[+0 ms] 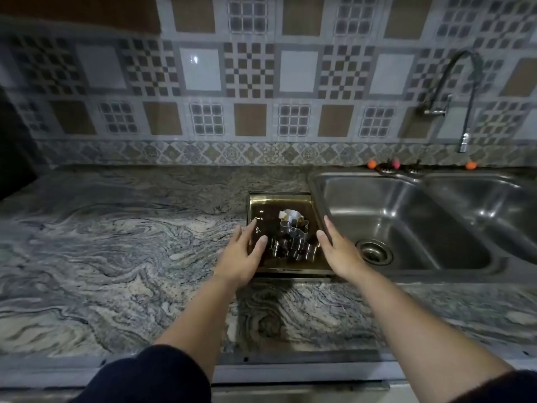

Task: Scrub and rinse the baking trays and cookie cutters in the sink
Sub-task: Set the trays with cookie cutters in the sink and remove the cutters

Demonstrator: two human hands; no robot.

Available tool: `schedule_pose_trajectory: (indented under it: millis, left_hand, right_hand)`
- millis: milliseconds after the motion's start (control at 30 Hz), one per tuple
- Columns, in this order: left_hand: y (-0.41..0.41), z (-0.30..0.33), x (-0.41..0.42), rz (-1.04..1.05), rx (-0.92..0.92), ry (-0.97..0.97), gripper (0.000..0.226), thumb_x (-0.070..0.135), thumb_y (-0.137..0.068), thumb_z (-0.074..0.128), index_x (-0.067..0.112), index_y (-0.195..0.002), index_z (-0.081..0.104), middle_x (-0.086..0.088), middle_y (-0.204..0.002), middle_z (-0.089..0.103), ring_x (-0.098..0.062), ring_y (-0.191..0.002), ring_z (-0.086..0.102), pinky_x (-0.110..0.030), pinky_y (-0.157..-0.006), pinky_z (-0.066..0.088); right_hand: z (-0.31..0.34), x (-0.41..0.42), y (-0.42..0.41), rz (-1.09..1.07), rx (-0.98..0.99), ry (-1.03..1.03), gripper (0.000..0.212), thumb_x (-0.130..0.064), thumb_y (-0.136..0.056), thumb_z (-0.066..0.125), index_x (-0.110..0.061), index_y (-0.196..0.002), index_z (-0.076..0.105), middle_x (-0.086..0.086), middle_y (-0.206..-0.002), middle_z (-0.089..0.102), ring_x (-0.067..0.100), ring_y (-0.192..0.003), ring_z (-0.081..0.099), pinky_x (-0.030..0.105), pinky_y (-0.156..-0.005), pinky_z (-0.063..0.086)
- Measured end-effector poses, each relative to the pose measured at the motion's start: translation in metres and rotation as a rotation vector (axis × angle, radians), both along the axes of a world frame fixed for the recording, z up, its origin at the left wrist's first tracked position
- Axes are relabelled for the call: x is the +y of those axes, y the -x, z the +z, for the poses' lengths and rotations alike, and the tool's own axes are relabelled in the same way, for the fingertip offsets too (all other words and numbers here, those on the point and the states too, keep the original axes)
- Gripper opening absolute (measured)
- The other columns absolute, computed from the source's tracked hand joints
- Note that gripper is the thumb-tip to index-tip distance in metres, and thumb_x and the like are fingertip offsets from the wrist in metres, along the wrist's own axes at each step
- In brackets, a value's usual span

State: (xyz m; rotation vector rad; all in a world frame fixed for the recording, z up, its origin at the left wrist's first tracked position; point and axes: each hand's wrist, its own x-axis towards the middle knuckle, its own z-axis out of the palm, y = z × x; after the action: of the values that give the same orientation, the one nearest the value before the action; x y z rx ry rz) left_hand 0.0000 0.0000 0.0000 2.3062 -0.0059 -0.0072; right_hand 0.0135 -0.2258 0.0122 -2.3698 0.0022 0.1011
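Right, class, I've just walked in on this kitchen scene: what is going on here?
A person stands at a stone counter and reaches with both open hands for a baking tray that sits beside the sink. The left hand is at the tray's left edge, the right hand at its right edge. Metal cookie cutters lie piled on the tray. Nothing is in the sink yet, and no water shows at the tap.
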Motion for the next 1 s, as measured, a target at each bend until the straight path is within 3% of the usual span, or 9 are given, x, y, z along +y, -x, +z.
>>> schedule_pose_trajectory:
  millis: [67, 133, 300, 433, 600, 733, 867, 933, 1000]
  left_hand:
    - [-0.009, 0.002, 0.0, 0.025, 0.036, 0.181, 0.072, 0.078, -0.082, 0.032, 0.048, -0.147, 0.022, 0.007, -0.158, 0.022, -0.018, -0.146, 0.02, -0.048, -0.117, 0.021]
    - [-0.019, 0.001, 0.0, 0.037, 0.062, 0.268, 0.067, 0.072, -0.087, 0.032, 0.046, -0.147, 0.024, 0.011, -0.156, 0.027, -0.016, -0.145, 0.023, -0.044, -0.118, 0.021]
    - [-0.035, -0.005, 0.0, 0.034, 0.141, 0.188, 0.052, 0.059, -0.097, 0.026, 0.054, -0.146, 0.01, 0.011, -0.156, 0.027, -0.021, -0.143, 0.026, -0.04, -0.112, 0.024]
    - [-0.033, -0.008, -0.001, 0.034, 0.145, 0.126, 0.051, 0.049, -0.102, 0.026, 0.048, -0.149, 0.008, 0.008, -0.155, 0.029, -0.022, -0.142, 0.028, -0.039, -0.11, 0.02]
    - [-0.03, -0.004, -0.005, 0.067, 0.19, 0.568, 0.057, 0.041, -0.102, 0.036, 0.039, -0.151, 0.008, 0.008, -0.156, 0.022, -0.019, -0.146, 0.018, -0.036, -0.116, 0.018]
    - [-0.023, 0.004, -0.009, 0.1, 0.246, 0.801, 0.057, 0.029, -0.102, 0.041, 0.032, -0.153, 0.015, 0.002, -0.153, 0.032, -0.019, -0.134, 0.039, -0.025, -0.095, 0.039]
    - [-0.014, 0.014, -0.012, 0.094, 0.204, 0.827, 0.042, 0.024, -0.102, 0.04, 0.036, -0.142, 0.036, 0.01, -0.121, 0.056, -0.006, -0.099, 0.056, -0.022, -0.074, 0.046]
    - [-0.007, 0.019, -0.014, 0.073, 0.182, 0.817, 0.041, 0.025, -0.102, 0.041, 0.038, -0.141, 0.036, 0.015, -0.116, 0.055, -0.004, -0.101, 0.055, -0.023, -0.078, 0.047]
    - [0.001, 0.022, -0.016, 0.067, 0.179, 0.808, 0.048, 0.029, -0.101, 0.043, 0.035, -0.147, 0.029, 0.011, -0.137, 0.045, -0.012, -0.122, 0.048, -0.032, -0.099, 0.044]
  right_hand:
    - [0.002, 0.0, -0.012, -0.024, 0.007, -0.102, 0.058, -0.055, -0.099, 0.025, -0.039, -0.152, 0.007, -0.004, -0.159, 0.018, 0.023, -0.145, 0.022, 0.044, -0.117, 0.02]
    - [0.002, 0.002, -0.02, -0.035, 0.051, -0.183, 0.057, -0.058, -0.098, 0.027, -0.044, -0.151, 0.011, -0.008, -0.159, 0.018, 0.021, -0.145, 0.021, 0.044, -0.116, 0.02]
    - [-0.01, 0.006, -0.035, -0.041, 0.136, -0.296, 0.058, -0.061, -0.095, 0.032, -0.046, -0.149, 0.018, -0.008, -0.158, 0.022, 0.022, -0.144, 0.022, 0.045, -0.113, 0.022]
    - [-0.009, 0.009, -0.04, -0.065, 0.209, -0.379, 0.06, -0.062, -0.093, 0.039, -0.042, -0.148, 0.026, -0.005, -0.158, 0.023, 0.023, -0.145, 0.022, 0.046, -0.114, 0.021]
    - [0.002, 0.012, -0.04, -0.056, 0.252, -0.428, 0.074, -0.064, -0.086, 0.052, -0.042, -0.149, 0.022, -0.005, -0.159, 0.018, 0.026, -0.145, 0.018, 0.049, -0.114, 0.02]
    - [0.013, 0.014, -0.034, -0.052, 0.235, -0.45, 0.077, -0.061, -0.083, 0.057, -0.042, -0.149, 0.021, -0.004, -0.16, 0.016, 0.026, -0.146, 0.017, 0.049, -0.113, 0.021]
    - [0.02, 0.014, -0.018, -0.054, 0.191, -0.439, 0.084, -0.06, -0.082, 0.058, -0.043, -0.151, 0.012, -0.005, -0.161, 0.011, 0.025, -0.146, 0.015, 0.048, -0.114, 0.021]
    - [0.021, 0.011, -0.008, -0.064, 0.169, -0.476, 0.09, -0.06, -0.082, 0.059, -0.046, -0.15, 0.002, -0.007, -0.161, 0.007, 0.024, -0.147, 0.013, 0.046, -0.114, 0.021]
    - [0.023, 0.006, 0.004, -0.082, 0.155, -0.498, 0.095, -0.06, -0.081, 0.06, -0.046, -0.15, -0.004, -0.007, -0.161, 0.006, 0.023, -0.147, 0.013, 0.044, -0.114, 0.021]
